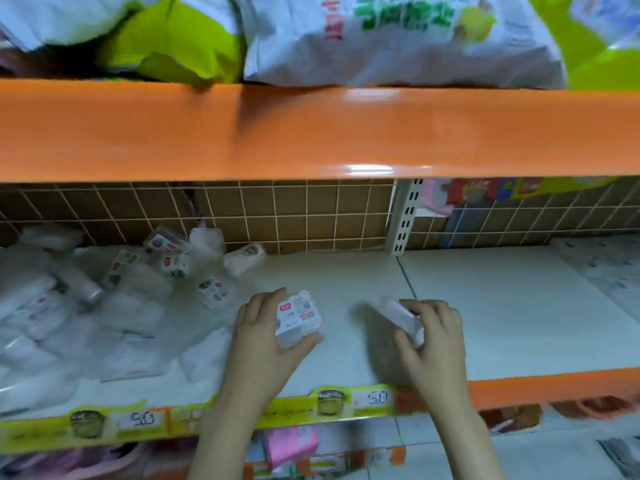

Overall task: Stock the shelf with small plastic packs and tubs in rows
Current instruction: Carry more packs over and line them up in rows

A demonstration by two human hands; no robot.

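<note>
**Two small packs held over the white shelf**

The left hand (263,337) grips a small clear plastic pack (298,318) just above the shelf (485,306). The fingers curl over its top edge and the thumb presses its lower side, so the pack sits pinched between them. It is a squat, boxy tub with rounded corners and see-through walls, and its white label faces the camera, showing a red patch at the upper left, a square code at the upper right and a red strip below that. The print is too blurred to read.

The right hand (433,337) holds a second pack (403,318), a pale, clear piece turned edge-on and tilted. The fingers wrap over its far side and the thumb lies under its near end. Its label cannot be seen.

Both packs are over the middle of the shelf, near each other but apart.

To the left, a loose heap of packs (173,265) lies on the shelf, some tipped against the brown grid back panel (294,216), among clear plastic bags (69,323). The yellow price strip (138,420) runs along the shelf's front edge below the wrists. The orange shelf (311,133) above carries large green and white bags (398,39).
</note>
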